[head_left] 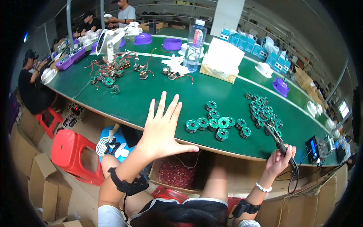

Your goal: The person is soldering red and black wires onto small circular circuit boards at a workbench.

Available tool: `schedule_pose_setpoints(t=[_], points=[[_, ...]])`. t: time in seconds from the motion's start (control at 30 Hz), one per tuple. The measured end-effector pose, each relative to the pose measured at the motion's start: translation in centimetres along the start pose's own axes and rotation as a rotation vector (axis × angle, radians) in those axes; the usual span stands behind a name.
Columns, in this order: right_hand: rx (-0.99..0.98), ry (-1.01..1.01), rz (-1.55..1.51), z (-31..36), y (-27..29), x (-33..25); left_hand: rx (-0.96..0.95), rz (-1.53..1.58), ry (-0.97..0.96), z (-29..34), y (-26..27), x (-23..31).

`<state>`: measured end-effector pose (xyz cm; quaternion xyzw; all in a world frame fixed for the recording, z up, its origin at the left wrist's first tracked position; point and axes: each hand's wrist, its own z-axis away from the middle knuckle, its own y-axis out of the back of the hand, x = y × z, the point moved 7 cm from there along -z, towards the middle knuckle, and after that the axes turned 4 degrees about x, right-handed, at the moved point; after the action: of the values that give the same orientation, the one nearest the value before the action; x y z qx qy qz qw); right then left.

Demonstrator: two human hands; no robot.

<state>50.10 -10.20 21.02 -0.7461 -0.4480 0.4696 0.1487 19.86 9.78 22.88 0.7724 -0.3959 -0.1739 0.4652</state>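
Note:
My left hand (pixel 160 130) is spread open over the near edge of the green table (pixel 143 102), palm down and holding nothing. My right hand (pixel 280 160) grips a soldering iron (pixel 279 143) by its handle, the tip pointing up and left toward a crowded group of small round coil parts (pixel 261 109) topped with green ring boards. Between my hands lies a looser cluster of the same green-topped parts (pixel 213 123). At the far left sits a heap of similar parts with red wires (pixel 109 73).
A water bottle (pixel 194 45) and a tissue pack (pixel 222 60) stand behind the parts. The iron's station (pixel 314 149) is at the right edge. Purple housings (pixel 143 38) and a white fan (pixel 109 43) are farther back. A red stool (pixel 72 155) stands at left; co-workers (pixel 34 79) sit beyond.

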Motion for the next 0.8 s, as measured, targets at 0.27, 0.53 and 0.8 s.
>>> schedule_pose_setpoints(t=[0.27, 0.53, 0.8], points=[[-0.003, 0.017, 0.037, -0.2, -0.2, 0.0, -0.284, 0.001, -0.083, -3.8, -4.9, 0.9], [-0.037, 0.008, 0.029, -0.3, -0.4, 0.2, -0.223, 0.041, 0.01, -4.7, -5.6, 3.3], [-0.072, -0.007, 0.005, -0.3, -0.4, 0.2, -0.187, 0.099, 0.018, -5.6, -6.6, 5.8]])
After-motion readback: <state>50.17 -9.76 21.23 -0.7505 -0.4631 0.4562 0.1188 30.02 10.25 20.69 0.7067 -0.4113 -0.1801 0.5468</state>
